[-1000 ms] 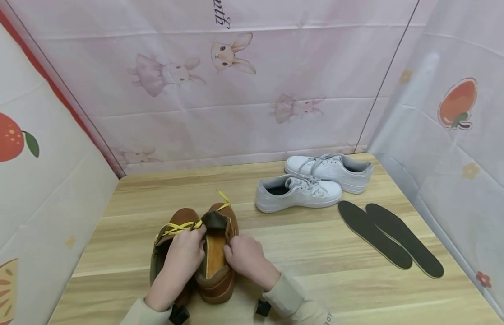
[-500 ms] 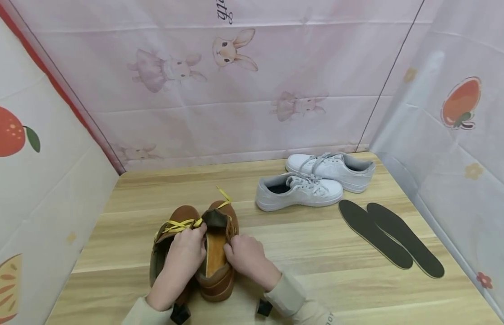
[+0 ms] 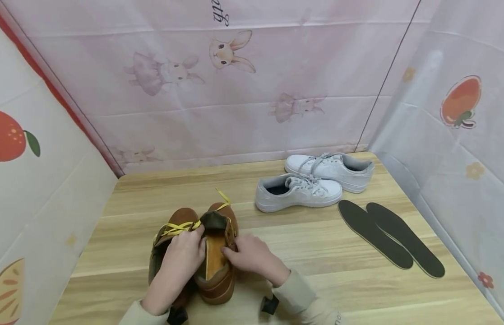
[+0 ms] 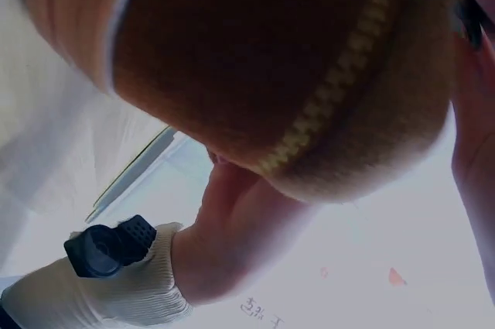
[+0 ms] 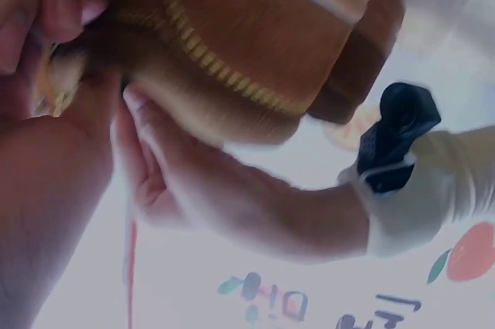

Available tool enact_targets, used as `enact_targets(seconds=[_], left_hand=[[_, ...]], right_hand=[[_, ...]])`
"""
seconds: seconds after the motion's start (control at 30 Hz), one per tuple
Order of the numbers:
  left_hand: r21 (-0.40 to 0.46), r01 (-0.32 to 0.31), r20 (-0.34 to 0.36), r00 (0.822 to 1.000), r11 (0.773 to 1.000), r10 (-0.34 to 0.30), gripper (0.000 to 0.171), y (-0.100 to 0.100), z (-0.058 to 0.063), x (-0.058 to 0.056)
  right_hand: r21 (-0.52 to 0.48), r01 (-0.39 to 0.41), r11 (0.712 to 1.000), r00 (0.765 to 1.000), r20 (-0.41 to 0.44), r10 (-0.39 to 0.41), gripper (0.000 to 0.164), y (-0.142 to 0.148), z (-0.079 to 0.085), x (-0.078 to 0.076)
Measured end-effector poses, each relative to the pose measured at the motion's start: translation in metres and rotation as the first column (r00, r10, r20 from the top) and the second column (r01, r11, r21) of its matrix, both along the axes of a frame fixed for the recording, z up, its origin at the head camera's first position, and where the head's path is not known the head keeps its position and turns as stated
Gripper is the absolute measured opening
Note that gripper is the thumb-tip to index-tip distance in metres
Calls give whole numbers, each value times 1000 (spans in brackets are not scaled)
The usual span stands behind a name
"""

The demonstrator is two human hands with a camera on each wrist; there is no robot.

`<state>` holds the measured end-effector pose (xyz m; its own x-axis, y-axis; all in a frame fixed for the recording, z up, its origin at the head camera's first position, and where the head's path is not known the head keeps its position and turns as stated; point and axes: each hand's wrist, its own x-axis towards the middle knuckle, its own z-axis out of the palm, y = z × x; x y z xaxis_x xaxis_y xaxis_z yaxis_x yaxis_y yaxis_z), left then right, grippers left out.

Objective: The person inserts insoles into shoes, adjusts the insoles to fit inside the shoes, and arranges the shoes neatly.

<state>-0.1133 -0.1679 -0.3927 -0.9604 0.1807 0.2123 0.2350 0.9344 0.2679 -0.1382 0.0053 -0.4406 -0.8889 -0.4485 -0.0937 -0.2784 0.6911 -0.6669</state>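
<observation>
Two brown leather shoes with yellow laces stand side by side in the head view. My left hand (image 3: 182, 253) grips the left collar edge of the right-hand brown shoe (image 3: 215, 291). On the opposite edge, my right hand (image 3: 252, 255) pinches the collar with its thumb inside. Between the hands, a tan insole (image 3: 215, 257) shows in that shoe. The other brown shoe (image 3: 183, 215) is partly covered by my left hand and forearm. Both wrist views show the gripped shoe's stitched heel (image 4: 255, 50) from close by; some fingers are hidden there.
Two white sneakers (image 3: 300, 198) with grey laces stand at the back right. Nearer, two dark insoles (image 3: 375, 234) lie side by side on the wooden tabletop (image 3: 300, 234). Printed cloth walls (image 3: 235, 126) enclose the back and sides.
My right hand has shifted slightly, its wrist moving to the right, and its thumb reaches further over the collar edge. My left hand and the shoes stay nearly in place.
</observation>
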Motion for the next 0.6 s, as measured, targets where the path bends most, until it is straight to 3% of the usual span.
enact_targets(seconds=[0.17,0.4,0.53,0.6], left_hand=[[22,45,-118,992,999,-42,13,1,24,3],[55,119,-288,953,991,-99,10,2,63,-4],[73,142,-371,923,987,-105,13,5,74,-12],[87,157,-381,918,984,-113,14,8,76,-16]], right_hand=[[-53,-29,998,999,-31,27,42,18,23,1],[-75,34,997,992,-122,-43,41,46,49,-5],[-146,45,988,990,-128,-63,43,61,60,-11],[-181,71,981,991,-95,-89,42,69,62,-15]])
